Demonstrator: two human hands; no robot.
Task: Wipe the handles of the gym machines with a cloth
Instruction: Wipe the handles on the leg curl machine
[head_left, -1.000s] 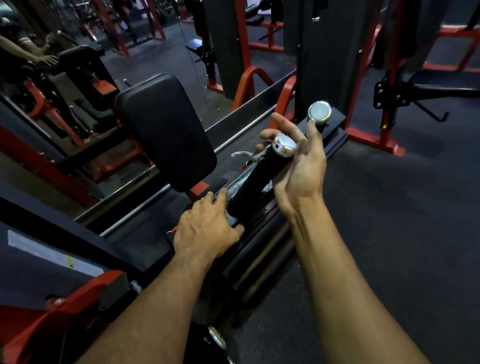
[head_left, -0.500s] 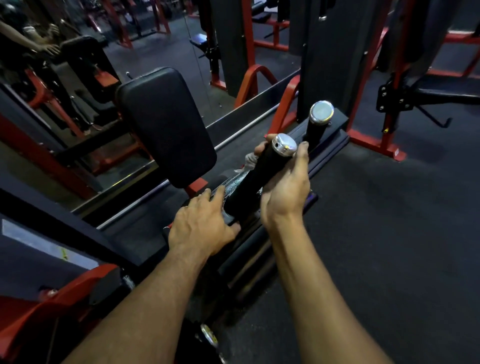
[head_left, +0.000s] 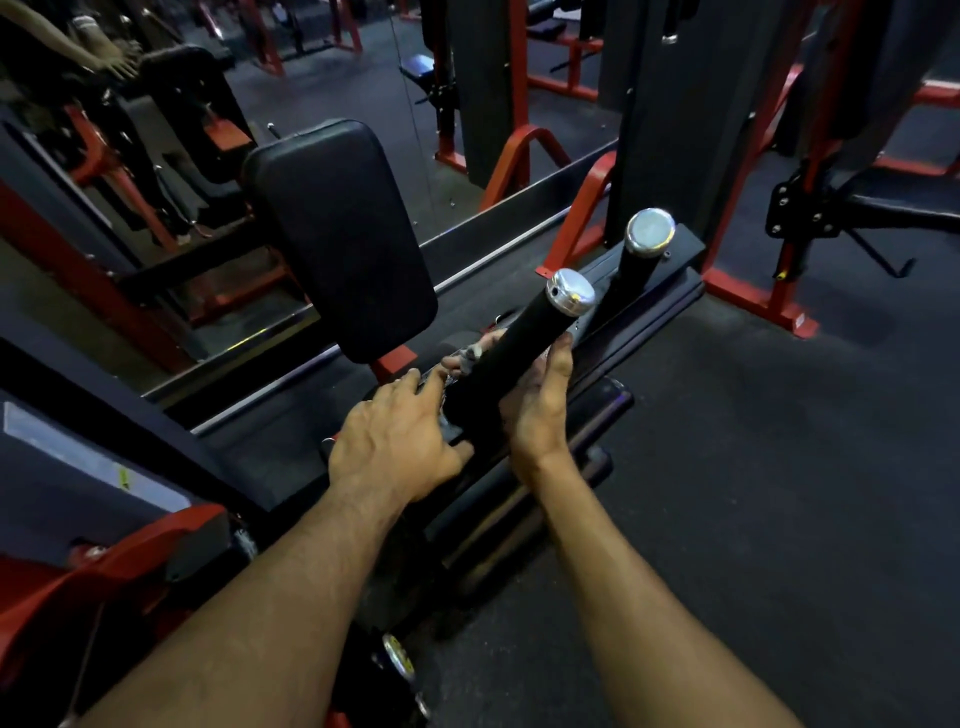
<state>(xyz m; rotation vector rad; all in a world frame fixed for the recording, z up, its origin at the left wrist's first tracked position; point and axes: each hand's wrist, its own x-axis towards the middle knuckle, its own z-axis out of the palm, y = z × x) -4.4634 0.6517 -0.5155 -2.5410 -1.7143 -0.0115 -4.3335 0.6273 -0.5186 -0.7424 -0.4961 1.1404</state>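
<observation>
Head view of a red-framed gym machine. The near handle (head_left: 511, 345), a black foam-sleeved bar with a chrome end cap (head_left: 570, 291), rises obliquely from the machine's black base platform (head_left: 670, 291). The right hand (head_left: 535, 405) wraps this handle about halfway down, palm against its right side, thumb pointing up along the shaft towards the cap, and fingers curled round the far side. A small grey-white cloth (head_left: 470, 354) shows at those fingertips, pressed against the left face of the handle; most of the cloth is hidden behind the bar. The left hand (head_left: 395, 441) lies palm down at the foot of the handle, fingers spread and nearly straight, resting on the machine's frame beside the handle's base; it grips nothing.

A second handle (head_left: 636, 260) of the same kind, also chrome-capped, stands just beyond the first, on the same platform. To the left of the near handle is a black padded rest (head_left: 343, 234) on a red bracket. A black rubber floor (head_left: 779, 441) extends to the handle's right. Behind the pad, a wall mirror (head_left: 322, 67) reflects further red equipment.
</observation>
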